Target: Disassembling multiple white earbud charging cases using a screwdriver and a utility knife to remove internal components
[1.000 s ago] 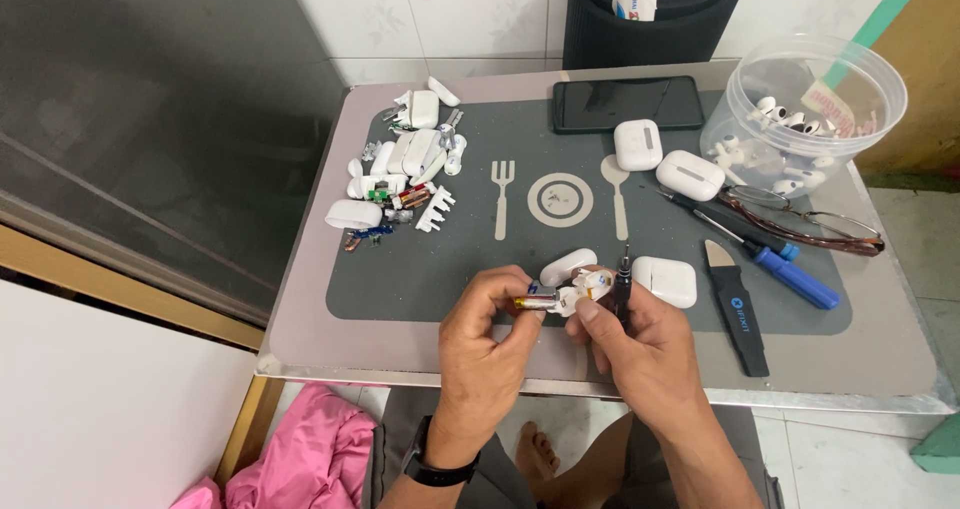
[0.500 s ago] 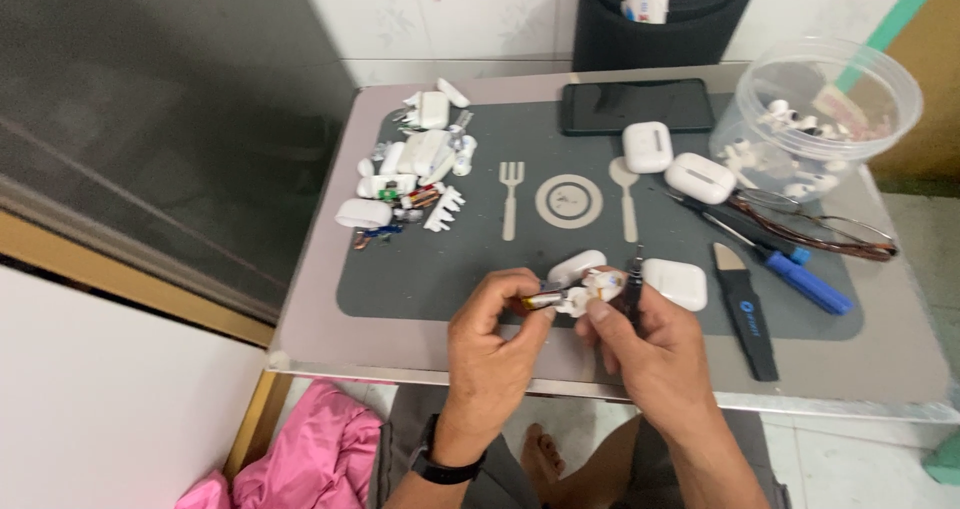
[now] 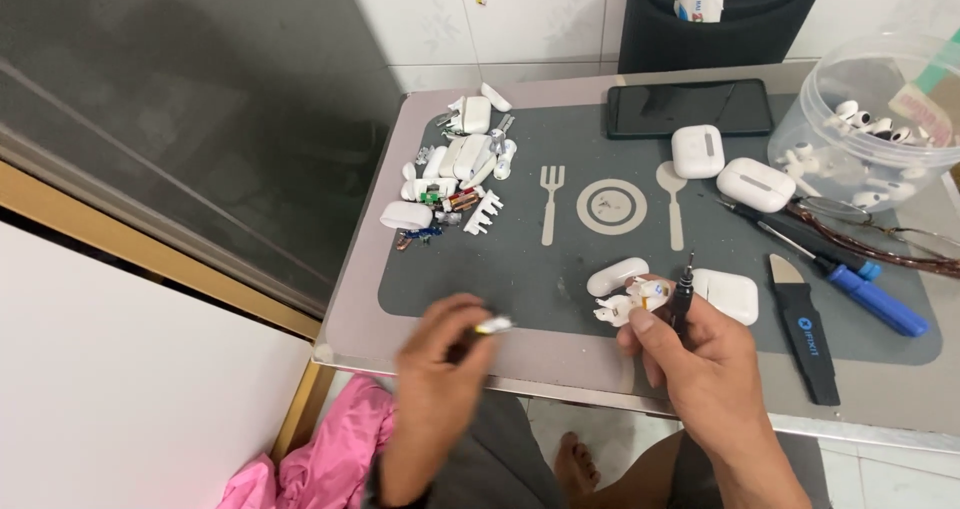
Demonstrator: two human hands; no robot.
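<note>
Here, lower centre, the right hand (image 3: 700, 354) pinches a light, fragile opened earbud (image 3: 630, 299) and a screwdriver (image 3: 682, 294); the blurred left hand (image 3: 445, 354) grips a small part (image 3: 493, 324).

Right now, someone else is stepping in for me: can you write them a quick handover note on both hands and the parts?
Left hand: pinching a small part, blurred, apart from the right.
Right hand: grips a dark pick tool and a white opened earbud piece.
On the grey mat: stripped parts pile, two shut white cases, blue screwdriver.
Done: one piece pulled free. Left: the piece still in hand.
</note>
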